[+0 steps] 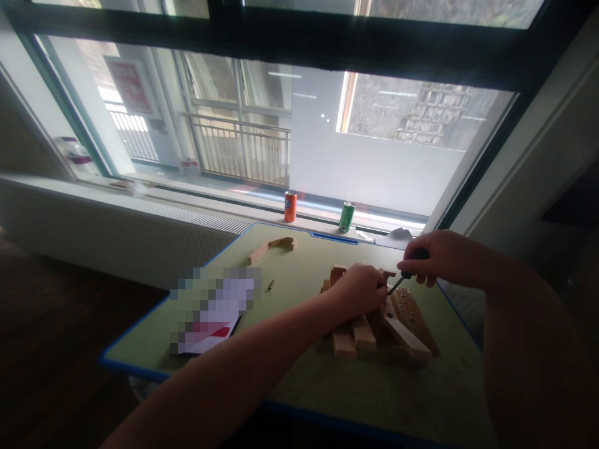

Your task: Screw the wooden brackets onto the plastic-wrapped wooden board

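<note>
Right hand (436, 254): grips screwdriver (406, 273) with curled fingers
Left hand (359, 288): touches wood pieces (364, 334) with bent fingers; cannot tell if holding any

The wide window (388, 159), radiator (116, 227) and blue-edged desk (306, 271) show an indoor room.

There's a decent lane over the pale green, blue-edged tabletop (306, 274) between the curved light-wood piece (269, 244) and the pile of light wooden pieces (344, 344), with just a small, thin dark bit (270, 285) lying near the curved one. Front left's a no-go tho, since the bare left forearm (262, 355) slants across right past the flat, pale, pixelated item (215, 315), and the back right's tight because the right hand (433, 257) and its black-handled metal screwdriver (399, 282) lean in over the pile.
</note>
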The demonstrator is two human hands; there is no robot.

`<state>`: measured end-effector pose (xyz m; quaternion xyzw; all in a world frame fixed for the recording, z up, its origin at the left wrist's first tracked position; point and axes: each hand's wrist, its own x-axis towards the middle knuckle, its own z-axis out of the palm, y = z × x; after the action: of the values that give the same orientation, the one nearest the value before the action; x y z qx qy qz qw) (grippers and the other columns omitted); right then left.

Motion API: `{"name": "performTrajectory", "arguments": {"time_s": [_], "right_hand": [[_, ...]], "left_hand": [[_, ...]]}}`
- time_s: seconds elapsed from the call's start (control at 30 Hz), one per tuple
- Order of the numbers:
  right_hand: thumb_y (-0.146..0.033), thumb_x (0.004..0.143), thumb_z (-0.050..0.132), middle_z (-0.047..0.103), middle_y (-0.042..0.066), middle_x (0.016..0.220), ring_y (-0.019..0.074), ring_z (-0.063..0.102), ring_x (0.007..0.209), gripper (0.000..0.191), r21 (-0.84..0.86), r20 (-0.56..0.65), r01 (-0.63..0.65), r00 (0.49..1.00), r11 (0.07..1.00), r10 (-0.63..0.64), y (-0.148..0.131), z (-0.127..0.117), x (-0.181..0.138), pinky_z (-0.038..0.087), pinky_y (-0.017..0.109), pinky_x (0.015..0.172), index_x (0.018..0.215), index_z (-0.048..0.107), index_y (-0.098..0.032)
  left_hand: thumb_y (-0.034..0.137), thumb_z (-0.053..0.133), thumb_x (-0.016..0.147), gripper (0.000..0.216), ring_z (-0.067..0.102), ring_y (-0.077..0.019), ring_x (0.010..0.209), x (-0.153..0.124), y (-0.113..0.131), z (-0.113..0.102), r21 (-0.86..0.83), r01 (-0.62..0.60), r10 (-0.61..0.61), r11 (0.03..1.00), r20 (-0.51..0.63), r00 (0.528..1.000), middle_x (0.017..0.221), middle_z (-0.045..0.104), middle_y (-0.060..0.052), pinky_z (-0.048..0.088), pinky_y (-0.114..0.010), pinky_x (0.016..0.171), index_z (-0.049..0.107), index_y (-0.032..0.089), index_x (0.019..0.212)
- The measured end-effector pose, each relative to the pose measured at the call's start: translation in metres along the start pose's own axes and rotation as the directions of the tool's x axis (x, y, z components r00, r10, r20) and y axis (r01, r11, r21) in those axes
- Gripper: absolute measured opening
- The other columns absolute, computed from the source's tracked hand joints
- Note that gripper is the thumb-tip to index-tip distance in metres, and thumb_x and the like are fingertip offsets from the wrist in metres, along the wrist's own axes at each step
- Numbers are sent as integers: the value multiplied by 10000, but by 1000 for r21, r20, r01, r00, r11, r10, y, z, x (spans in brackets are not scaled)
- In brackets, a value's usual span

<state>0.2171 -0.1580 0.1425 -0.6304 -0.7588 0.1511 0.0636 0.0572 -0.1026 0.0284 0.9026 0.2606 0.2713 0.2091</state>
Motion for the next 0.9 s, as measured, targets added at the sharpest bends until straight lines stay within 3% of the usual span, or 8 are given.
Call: {"name": "performTrajectory", "arguments": {"time_s": [0.5, 0.73, 0.9], "right_hand": [[-409, 763, 520, 660, 12, 560, 139, 611, 507, 262, -24, -46, 12, 999, 1000, -13, -6, 3, 4, 414, 221, 488, 677, 605, -177], [-412, 760, 522, 668, 14, 581, 151, 627, 535, 251, 12, -52, -14, 999, 1000, 15, -2, 6, 10, 427, 229, 500, 680, 576, -181], [-371, 768, 510, 641, -5, 528, 129, 592, 500, 225, -147, -143, 11, 989, 989, -32, -5, 11, 10, 378, 219, 484, 657, 573, -186]], "left_hand": [[240, 433, 742, 294, 540, -147, 622, 1, 2, -1, 16, 15, -15, 1000, -5, 1000, 729, 660, -70, 408, -254, 618, 709, 140, 762], [213, 457, 702, 252, 525, -148, 616, 4, 7, -3, 137, 22, -29, 990, 48, 998, 715, 654, -75, 388, -255, 612, 698, 141, 715], [205, 462, 710, 242, 512, -147, 574, 5, 4, 0, 144, -4, -2, 990, 38, 999, 682, 648, -77, 375, -260, 580, 693, 136, 686]]}}
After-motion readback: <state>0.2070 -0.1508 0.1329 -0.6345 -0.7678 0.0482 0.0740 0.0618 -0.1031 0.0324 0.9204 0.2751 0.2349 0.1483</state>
